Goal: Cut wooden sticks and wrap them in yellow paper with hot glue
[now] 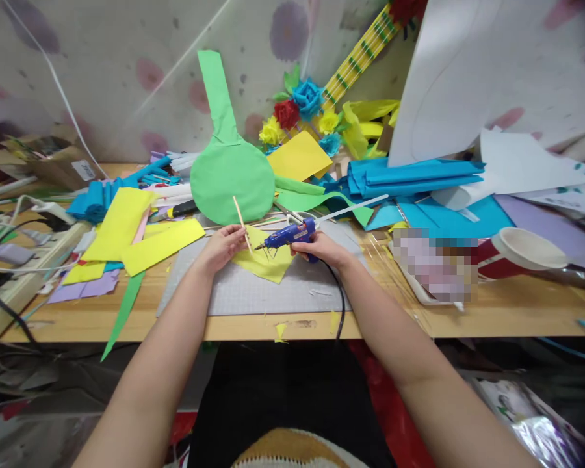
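My left hand [228, 246] pinches a thin wooden stick [242, 221], which stands tilted near the middle of the work mat. In my right hand [319, 247] is a blue hot glue gun [287, 235], its nozzle pointing left, close to the lower part of the stick. A white glue stick [353, 210] juts from the gun's back, and its black cord [340, 292] hangs over the table edge. Under both hands a piece of yellow paper [268, 266] lies on the grey cutting mat [190, 286]. Whether glue is on the stick is too small to tell.
Behind the hands stands a green paper-covered round shape with a neck [234, 175]. Yellow paper strips [163, 247] lie left, beside a power strip [24, 279]. Blue crepe paper [409, 179], a paper cup [521, 253] and a blurred-out tray [433, 266] occupy the right.
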Tool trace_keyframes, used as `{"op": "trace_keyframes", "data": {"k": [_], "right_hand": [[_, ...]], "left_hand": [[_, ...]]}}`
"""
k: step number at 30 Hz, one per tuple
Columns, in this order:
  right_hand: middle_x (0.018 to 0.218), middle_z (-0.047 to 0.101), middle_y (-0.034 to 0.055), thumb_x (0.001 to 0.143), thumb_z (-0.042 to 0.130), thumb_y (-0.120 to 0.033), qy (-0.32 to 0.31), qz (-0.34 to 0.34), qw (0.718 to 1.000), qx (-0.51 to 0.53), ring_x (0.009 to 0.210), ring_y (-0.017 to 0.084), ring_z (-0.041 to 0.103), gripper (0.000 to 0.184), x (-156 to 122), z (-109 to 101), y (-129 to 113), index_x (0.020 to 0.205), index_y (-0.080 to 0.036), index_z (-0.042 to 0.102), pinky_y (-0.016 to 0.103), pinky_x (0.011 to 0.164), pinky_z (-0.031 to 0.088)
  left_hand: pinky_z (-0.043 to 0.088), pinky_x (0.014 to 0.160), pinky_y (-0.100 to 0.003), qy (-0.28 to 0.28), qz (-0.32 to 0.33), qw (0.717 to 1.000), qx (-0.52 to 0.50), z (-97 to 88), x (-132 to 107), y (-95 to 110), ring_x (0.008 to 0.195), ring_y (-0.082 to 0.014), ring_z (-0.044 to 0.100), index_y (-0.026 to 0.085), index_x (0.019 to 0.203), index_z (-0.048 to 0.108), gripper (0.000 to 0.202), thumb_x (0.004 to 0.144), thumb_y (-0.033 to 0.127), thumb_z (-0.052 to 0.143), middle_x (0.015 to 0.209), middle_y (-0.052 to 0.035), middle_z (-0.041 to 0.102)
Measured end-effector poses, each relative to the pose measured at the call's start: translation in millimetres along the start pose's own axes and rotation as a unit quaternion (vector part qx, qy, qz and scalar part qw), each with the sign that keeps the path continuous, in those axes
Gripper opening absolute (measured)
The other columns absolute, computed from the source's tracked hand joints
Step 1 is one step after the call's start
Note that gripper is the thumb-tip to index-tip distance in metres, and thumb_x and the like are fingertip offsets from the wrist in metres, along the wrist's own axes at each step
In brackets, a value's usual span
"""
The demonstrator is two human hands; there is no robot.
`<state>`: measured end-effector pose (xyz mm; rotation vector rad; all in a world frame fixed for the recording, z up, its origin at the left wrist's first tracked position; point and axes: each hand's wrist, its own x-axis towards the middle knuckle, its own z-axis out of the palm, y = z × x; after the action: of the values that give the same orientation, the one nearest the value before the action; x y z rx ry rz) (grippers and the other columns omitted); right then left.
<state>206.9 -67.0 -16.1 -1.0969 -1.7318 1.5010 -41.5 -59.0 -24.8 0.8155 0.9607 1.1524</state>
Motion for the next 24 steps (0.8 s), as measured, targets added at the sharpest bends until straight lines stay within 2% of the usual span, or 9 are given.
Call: {"op": "trace_keyframes", "data": {"k": [10, 24], "right_hand": [[0.045, 0.043, -0.004, 0.069, 0.059, -0.051, -0.001, -0.008, 0.997, -0.079, 0.043, 0.007, 0.038, 0.038, -1.1, 4.6, -1.8, 0.059, -0.016, 0.05, 0.023, 0.044, 0.029], [0.048, 0.043, -0.0046, 0.068, 0.059, -0.053, -0.009, 0.0, 0.997, -0.078, 0.043, 0.006, 0.038, 0.039, 0.7, 6.7, 2.4, 0.061, -0.017, 0.046, 0.022, 0.043, 0.028]], "left_hand": [[0.052, 0.058, -0.017, 0.008, -0.009, 1.0, -0.002, -0.7, -3.8, 0.1, 0.057, -0.0057, 0.059, 0.011, 0.075, 0.058, 0.013, 0.068, 0.012, 0.068, 0.066, -0.0003, 0.063], [0.052, 0.057, -0.018, 0.006, -0.016, 1.0, 0.014, 1.8, -6.1, 2.0, 0.058, -0.0069, 0.06, 0.011, 0.075, 0.058, 0.013, 0.068, 0.013, 0.068, 0.068, -0.0007, 0.063]]}}
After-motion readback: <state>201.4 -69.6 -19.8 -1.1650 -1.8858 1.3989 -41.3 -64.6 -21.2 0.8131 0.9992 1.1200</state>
